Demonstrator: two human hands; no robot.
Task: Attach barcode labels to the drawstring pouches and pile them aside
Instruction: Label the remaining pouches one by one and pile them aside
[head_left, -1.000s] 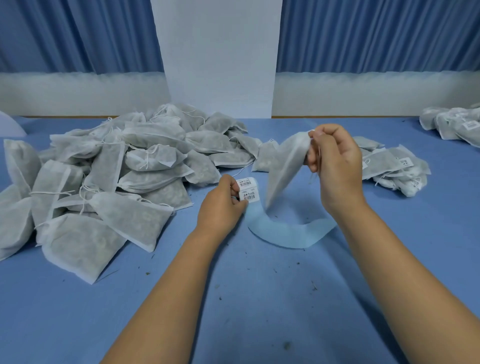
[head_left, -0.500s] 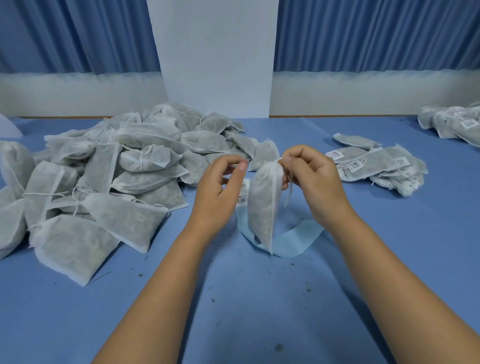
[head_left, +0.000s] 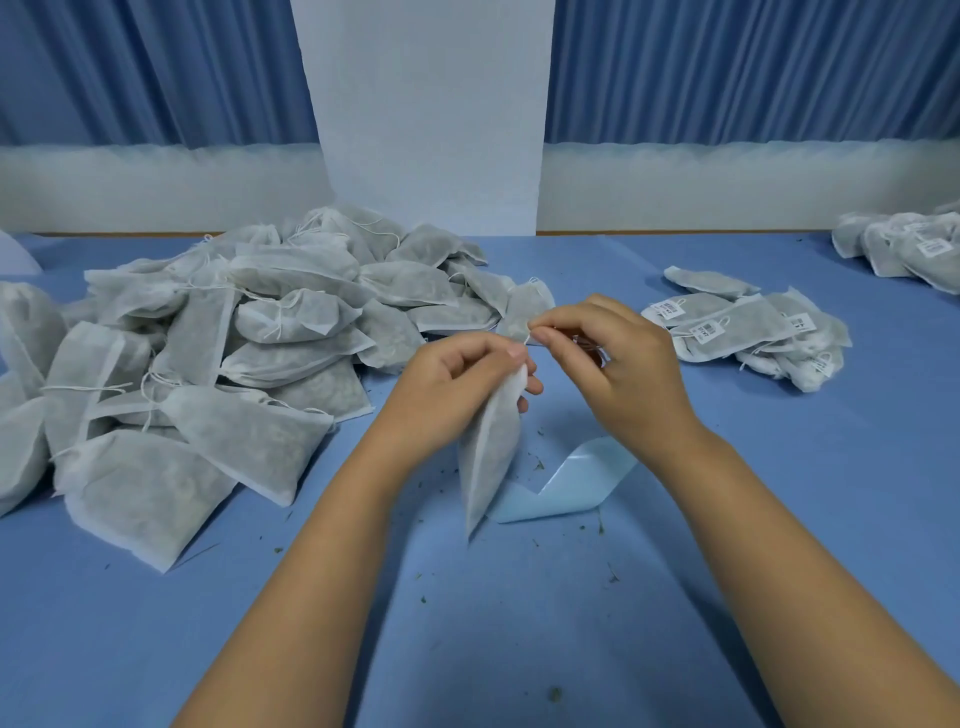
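Observation:
A white mesh drawstring pouch (head_left: 488, 457) hangs edge-on at the centre, its lower tip near the blue table (head_left: 519, 623). My left hand (head_left: 457, 384) grips the pouch's top between thumb and fingers. My right hand (head_left: 618, 358) pinches the thin white drawstring just above the pouch's mouth, close to my left thumb. A pale blue label backing strip (head_left: 566, 488) curls on the table behind the pouch. No loose barcode label shows; my hands hide the pouch's top.
A large heap of unlabelled pouches (head_left: 218, 364) fills the left side. A small pile of labelled pouches (head_left: 748, 327) lies at the right, and another pile (head_left: 909, 249) sits at the far right edge. Small dry crumbs dot the table.
My left hand let go of the label strip and took the pouch's top. My right hand brought the pouch down towards the centre and now pinches its drawstring. The strip lies flatter.

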